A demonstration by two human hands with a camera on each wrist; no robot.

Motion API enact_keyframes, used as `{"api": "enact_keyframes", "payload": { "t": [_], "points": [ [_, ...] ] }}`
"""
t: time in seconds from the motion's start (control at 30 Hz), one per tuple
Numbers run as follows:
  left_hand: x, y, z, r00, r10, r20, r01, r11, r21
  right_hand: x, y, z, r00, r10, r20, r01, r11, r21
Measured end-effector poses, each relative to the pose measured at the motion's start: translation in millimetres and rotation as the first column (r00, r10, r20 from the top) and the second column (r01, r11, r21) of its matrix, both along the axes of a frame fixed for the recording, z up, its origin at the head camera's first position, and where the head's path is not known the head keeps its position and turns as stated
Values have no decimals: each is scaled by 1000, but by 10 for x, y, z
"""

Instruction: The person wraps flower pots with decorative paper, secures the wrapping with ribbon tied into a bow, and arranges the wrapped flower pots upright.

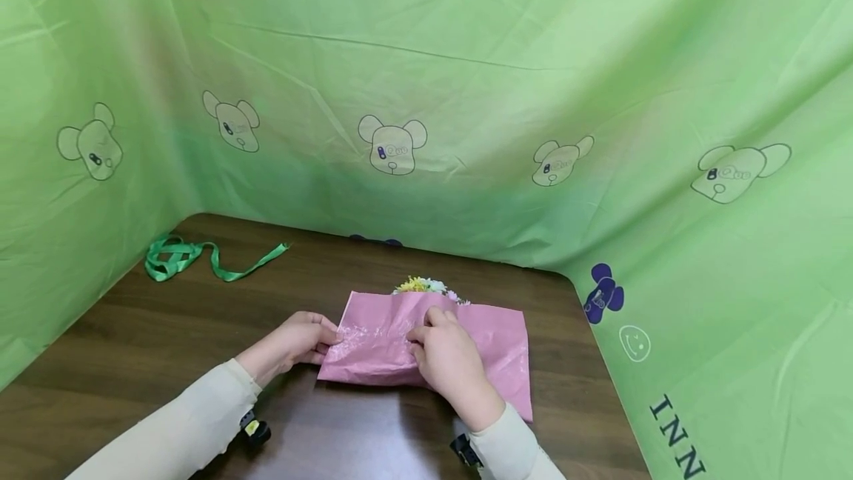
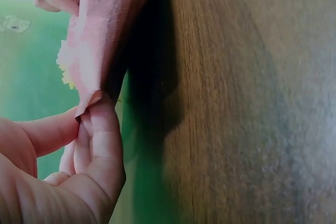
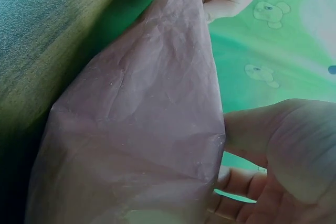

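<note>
A sheet of pink wrapping paper (image 1: 383,347) is wrapped over a bunch of small flowers (image 1: 426,285), whose yellow, white and pink heads peek out past its far edge. My left hand (image 1: 303,339) pinches the paper's left edge between thumb and fingers, as the left wrist view shows close up. Over the middle of the paper, my right hand (image 1: 449,354) has curled fingers and pinches the sheet near its top. The paper (image 3: 147,103) rises in a creased slope in the right wrist view, with the right thumb (image 3: 247,129) against its edge. The flower stems are hidden beneath it.
A loose green ribbon (image 1: 173,256) lies in loops at the far left of the brown wooden table (image 1: 220,317). Green cloth (image 1: 466,95) printed with bear heads hangs along the table's back and both sides.
</note>
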State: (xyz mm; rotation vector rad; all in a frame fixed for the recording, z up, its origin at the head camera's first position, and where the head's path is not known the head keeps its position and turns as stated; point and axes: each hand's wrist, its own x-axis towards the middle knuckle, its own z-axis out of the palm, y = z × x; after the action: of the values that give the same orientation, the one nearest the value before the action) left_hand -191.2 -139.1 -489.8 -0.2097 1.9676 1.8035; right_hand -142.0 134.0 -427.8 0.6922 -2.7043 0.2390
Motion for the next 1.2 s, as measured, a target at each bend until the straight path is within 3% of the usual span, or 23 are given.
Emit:
{"api": "enact_keyframes", "payload": {
  "t": [0.47, 0.8, 1.0, 1.2],
  "points": [
    [33, 101, 110, 998, 21, -55, -21, 1000, 11, 18, 74, 36, 999, -12, 31, 11, 999, 35],
    [63, 161, 268, 994, 58, -91, -60, 998, -20, 5, 59, 25, 998, -29, 48, 28, 999, 39],
    [100, 226, 329, 988, 96, -125, -106, 991, -79, 13, 37, 14, 998, -38, 52, 35, 998, 60],
    [97, 297, 362, 981, 93, -172, -119, 982, -150, 21, 20, 16, 999, -32, 24, 30, 996, 85]
  ]
}}
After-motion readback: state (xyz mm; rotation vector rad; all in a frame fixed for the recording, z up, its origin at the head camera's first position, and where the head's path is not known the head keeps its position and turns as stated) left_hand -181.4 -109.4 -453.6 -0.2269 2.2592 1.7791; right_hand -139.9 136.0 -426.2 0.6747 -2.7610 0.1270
